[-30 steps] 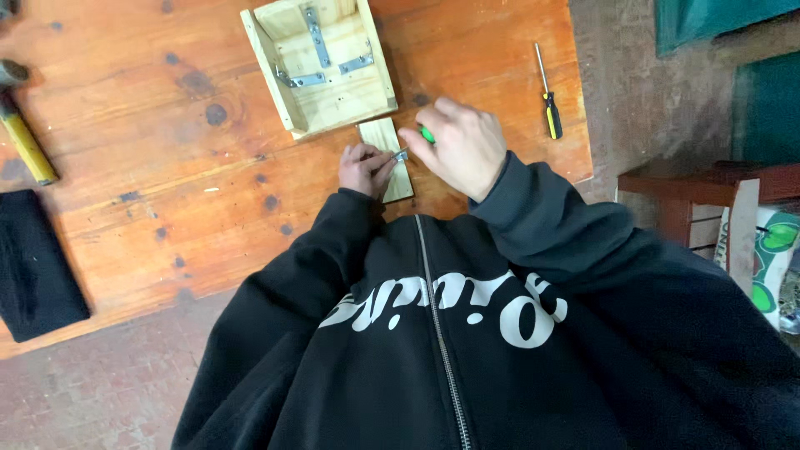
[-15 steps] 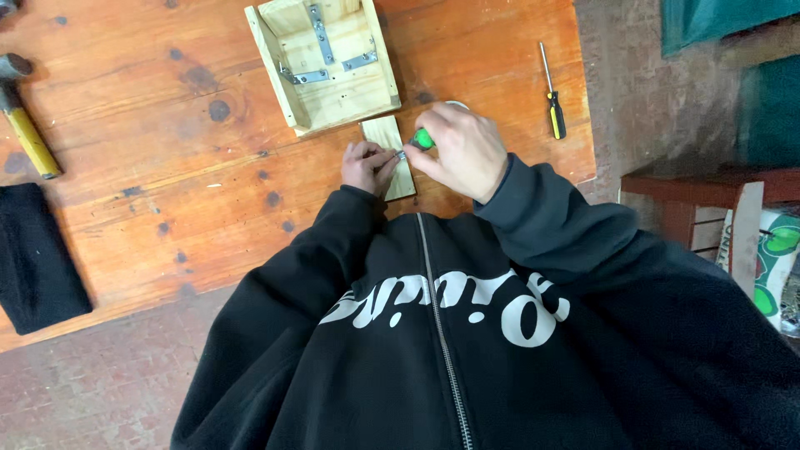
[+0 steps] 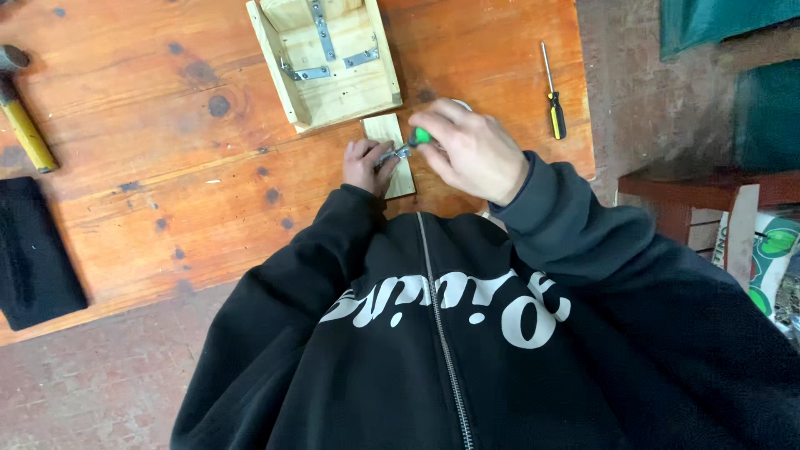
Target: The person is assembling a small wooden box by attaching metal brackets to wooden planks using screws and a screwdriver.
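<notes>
Wood block (image 3: pixel 392 150) lies flat on the table (image 3: pixel 150 150) under both hands — left hand (image 3: pixel 364 164) pinning it, right hand (image 3: pixel 471 150) clenched around a green-handled screwdriver (image 3: pixel 412 142) tipped onto it.

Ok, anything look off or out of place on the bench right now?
Nothing stands out. The left hand steadies a small wood block while the right hand holds a green-handled screwdriver to it. The wooden box, spare screwdriver and hammer lie flat on the table, undamaged.
</notes>
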